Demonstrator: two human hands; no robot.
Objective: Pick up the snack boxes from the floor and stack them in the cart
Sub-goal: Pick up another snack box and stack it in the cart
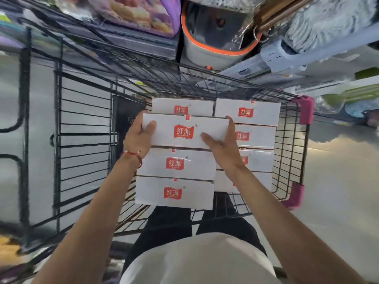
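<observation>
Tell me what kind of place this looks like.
Most likely a shop or supermarket aisle: a wire shopping cart with pink corner guards holds stacked white snack boxes, the left hand and right hand hold one more box, and packaged goods are piled beyond it.

Both hands (141,136) (222,148) grip white box (184,130) over cart (287,140).

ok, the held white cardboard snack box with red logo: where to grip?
Take the white cardboard snack box by its two short ends, one hand from each side, as the left hand and right hand do: thumbs on top, fingers round the ends. It is long and flat; end grips leave the underside free to land on the stacked white boxes.
</observation>
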